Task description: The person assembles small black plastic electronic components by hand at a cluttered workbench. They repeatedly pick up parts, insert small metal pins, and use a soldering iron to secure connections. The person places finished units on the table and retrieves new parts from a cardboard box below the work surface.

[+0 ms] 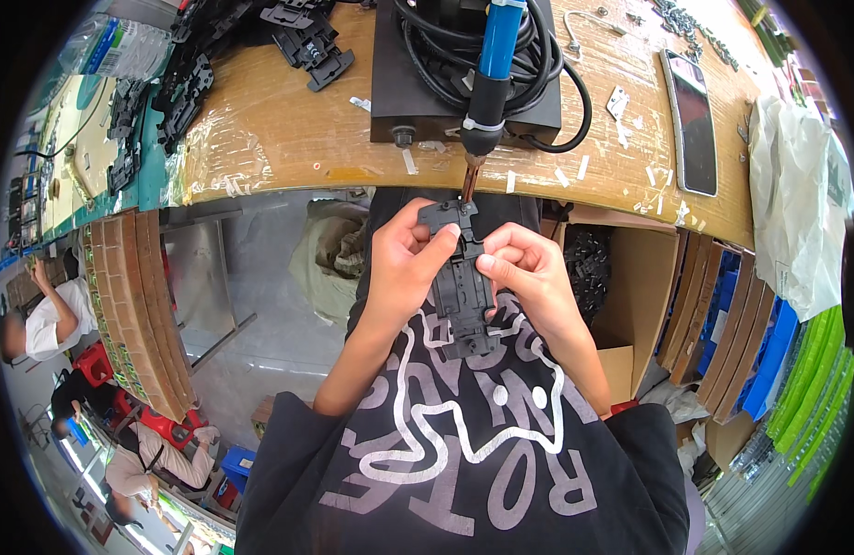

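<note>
Pinching the black plastic part [464, 282] between both hands, left hand [401, 264] and right hand [529, 273] closed on its sides, we raise its top to the soldering iron [487, 88] fixed on the table [279, 129] just above.

matt black plastic part [464, 287] — glossy wooden bench [288, 120]
</note>
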`<state>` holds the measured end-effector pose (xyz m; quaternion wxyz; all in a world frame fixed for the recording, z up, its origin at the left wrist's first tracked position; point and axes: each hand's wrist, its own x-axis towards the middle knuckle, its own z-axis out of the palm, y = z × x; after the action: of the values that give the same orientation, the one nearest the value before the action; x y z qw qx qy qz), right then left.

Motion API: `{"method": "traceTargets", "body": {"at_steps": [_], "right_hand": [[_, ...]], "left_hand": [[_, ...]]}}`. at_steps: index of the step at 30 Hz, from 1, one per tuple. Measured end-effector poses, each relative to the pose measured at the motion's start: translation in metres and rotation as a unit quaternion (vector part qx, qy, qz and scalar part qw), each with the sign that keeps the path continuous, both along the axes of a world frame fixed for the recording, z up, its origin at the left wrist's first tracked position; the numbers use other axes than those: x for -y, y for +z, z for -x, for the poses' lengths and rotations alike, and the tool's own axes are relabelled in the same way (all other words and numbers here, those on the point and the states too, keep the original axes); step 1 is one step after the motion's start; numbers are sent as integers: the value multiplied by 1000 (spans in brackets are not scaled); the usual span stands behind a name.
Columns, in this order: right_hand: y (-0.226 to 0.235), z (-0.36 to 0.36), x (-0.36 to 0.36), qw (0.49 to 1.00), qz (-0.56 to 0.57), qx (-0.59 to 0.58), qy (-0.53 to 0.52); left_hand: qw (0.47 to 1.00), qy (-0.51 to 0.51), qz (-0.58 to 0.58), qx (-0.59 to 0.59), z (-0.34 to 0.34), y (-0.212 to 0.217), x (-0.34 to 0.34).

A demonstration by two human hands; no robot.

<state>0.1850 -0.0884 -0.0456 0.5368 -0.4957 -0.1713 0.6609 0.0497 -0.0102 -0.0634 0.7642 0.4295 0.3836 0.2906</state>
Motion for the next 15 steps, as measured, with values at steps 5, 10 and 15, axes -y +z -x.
{"method": "traceTargets", "body": {"at_steps": [5,10,15], "right_hand": [[2,1,-1,1000,1,-2,-5],[0,0,-1,1000,2,0,-7],[1,1,-2,1000,8,-6,-10]], "left_hand": [[1000,1,12,-2,-1,1,-1],[1000,4,6,-8,-2,1,-1],[1000,6,8,-2,-2,0,0]]}}
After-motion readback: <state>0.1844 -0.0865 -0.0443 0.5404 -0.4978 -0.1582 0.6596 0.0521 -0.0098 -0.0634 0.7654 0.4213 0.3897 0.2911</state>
